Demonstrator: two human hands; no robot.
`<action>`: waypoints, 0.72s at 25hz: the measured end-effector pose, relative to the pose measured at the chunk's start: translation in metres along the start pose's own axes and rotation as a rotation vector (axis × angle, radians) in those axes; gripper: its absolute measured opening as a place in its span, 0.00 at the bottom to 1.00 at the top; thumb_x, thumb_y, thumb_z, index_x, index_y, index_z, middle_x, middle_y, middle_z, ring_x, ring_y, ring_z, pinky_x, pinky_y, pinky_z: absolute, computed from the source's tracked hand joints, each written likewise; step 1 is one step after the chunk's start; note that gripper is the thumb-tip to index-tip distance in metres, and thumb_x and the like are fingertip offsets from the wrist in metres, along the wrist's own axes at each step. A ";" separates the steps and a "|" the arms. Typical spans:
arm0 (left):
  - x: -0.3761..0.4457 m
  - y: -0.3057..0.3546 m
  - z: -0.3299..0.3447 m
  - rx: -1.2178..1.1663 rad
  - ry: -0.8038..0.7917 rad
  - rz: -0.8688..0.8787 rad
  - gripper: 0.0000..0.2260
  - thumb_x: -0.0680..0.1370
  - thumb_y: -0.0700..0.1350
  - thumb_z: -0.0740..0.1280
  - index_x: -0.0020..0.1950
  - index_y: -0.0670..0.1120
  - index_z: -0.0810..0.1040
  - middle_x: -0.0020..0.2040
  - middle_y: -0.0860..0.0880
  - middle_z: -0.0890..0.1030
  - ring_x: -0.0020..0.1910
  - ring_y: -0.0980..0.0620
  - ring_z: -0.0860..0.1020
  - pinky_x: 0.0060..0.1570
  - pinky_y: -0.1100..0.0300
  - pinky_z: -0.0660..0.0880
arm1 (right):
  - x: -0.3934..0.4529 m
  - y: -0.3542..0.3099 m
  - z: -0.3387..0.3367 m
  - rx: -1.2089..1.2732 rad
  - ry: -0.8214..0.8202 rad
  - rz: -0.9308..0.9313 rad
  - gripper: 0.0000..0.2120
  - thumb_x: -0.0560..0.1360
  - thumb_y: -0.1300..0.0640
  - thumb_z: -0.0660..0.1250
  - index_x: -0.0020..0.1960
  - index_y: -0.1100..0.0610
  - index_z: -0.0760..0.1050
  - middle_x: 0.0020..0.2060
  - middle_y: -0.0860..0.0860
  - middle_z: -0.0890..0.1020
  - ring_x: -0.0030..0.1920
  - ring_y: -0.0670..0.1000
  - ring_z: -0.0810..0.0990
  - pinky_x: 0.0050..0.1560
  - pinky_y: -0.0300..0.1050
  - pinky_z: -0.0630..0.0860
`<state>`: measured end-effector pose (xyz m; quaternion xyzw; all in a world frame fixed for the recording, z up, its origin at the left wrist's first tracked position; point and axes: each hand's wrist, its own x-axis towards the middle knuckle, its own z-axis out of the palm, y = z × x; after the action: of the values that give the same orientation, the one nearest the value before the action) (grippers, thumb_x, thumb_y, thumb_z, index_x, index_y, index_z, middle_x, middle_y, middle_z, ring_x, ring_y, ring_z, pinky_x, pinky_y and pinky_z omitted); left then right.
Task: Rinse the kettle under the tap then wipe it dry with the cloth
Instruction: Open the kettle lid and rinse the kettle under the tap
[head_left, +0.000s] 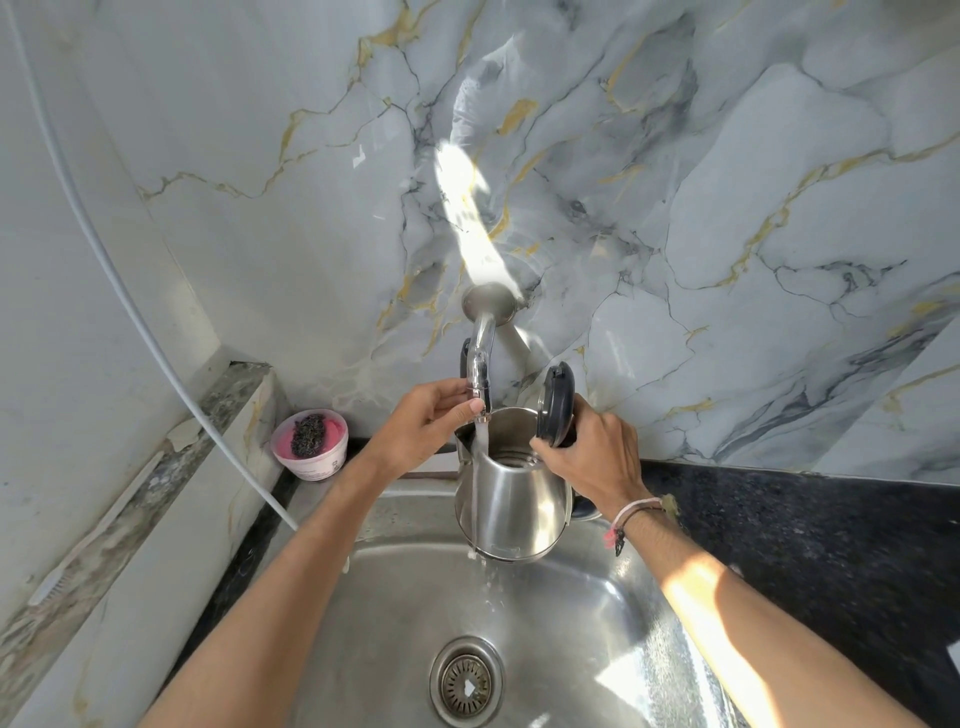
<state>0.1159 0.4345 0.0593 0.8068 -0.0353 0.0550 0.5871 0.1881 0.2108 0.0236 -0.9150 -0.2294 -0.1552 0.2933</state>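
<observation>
Right now my left hand (434, 415) sits at centre frame with its fingers closed around the tap (480, 382) near the spout end, thumb under the nozzle. My right hand (592, 452), just right of centre, is wrapped around the handle side of the kettle (506, 499) — the handle itself is hidden beneath the palm. The kettle hangs above the sink (597, 613), clear of the basin floor, with its lid (556, 405) flipped up and standing open towards the wall.

Water (480, 436) falls from the spout at the kettle's left rim; some seems to run down the outer wall and off the base into the basin towards the drain (467, 683). So I judge the rinse is under way, the wipe not begun. I see no cloth anywhere in frame.

What could go wrong: the steel is wet and held by one hand, so a filling kettle may slip or tip. If the stream stays on the rim, the inside gets little rinsing and spray may reach the black counter (810, 525) at right. At left, a pink tub (310, 444) with a dark scrubber stands well clear.
</observation>
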 end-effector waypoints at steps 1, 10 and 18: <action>0.000 0.000 0.000 0.001 -0.003 0.001 0.12 0.83 0.37 0.65 0.66 0.36 0.79 0.61 0.40 0.85 0.63 0.48 0.83 0.67 0.60 0.77 | 0.000 -0.001 -0.001 -0.002 0.003 -0.003 0.19 0.64 0.35 0.62 0.43 0.50 0.73 0.30 0.48 0.82 0.34 0.56 0.82 0.44 0.53 0.81; 0.000 0.000 0.000 0.026 -0.006 0.004 0.13 0.83 0.38 0.65 0.67 0.37 0.79 0.63 0.42 0.85 0.64 0.50 0.83 0.68 0.60 0.76 | -0.004 -0.006 0.002 0.009 -0.007 -0.019 0.18 0.64 0.35 0.63 0.40 0.49 0.71 0.28 0.47 0.79 0.34 0.57 0.82 0.42 0.50 0.79; 0.000 0.002 0.003 0.122 0.094 -0.046 0.12 0.81 0.44 0.70 0.63 0.39 0.81 0.56 0.43 0.87 0.57 0.50 0.85 0.66 0.51 0.79 | -0.005 -0.005 0.007 0.020 0.010 -0.041 0.19 0.64 0.34 0.63 0.42 0.50 0.72 0.28 0.47 0.80 0.32 0.55 0.82 0.40 0.48 0.79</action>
<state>0.1156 0.4306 0.0603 0.8382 0.0142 0.0811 0.5391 0.1828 0.2168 0.0182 -0.9064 -0.2481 -0.1635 0.3002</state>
